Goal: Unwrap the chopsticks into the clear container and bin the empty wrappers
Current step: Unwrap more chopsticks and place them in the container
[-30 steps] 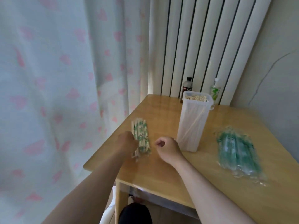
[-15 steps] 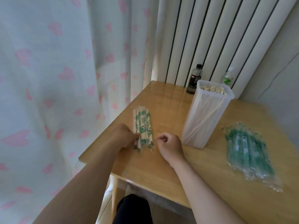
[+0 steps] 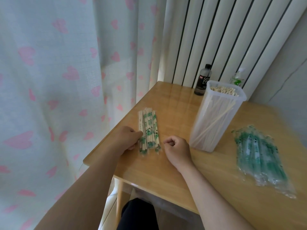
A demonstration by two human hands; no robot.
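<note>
Several wrapped chopsticks (image 3: 149,128) lie bundled; my left hand (image 3: 127,141) pinches their edge, likely to single one out. My right hand (image 3: 178,149) rests alongside, fisted, empty.

So the table (image 3: 174,171) is shoved into a corner, curtain (image 3: 66,80) on its left, radiator (image 3: 216,39) behind it. The wrapped chopsticks (image 3: 149,128) lie in a bundle near the left edge, and the left hand (image 3: 127,138) has its fingers curled onto the bundle's left side. The right hand (image 3: 177,147) rests on the table just right of the bundle. Right of that stands the container (image 3: 216,120) with loose chopsticks (image 3: 223,91) in it. The empty wrappers (image 3: 259,161) are piled further right. A bottle (image 3: 203,80) and a second bottle (image 3: 237,79) stand behind the container, by the radiator.
</note>
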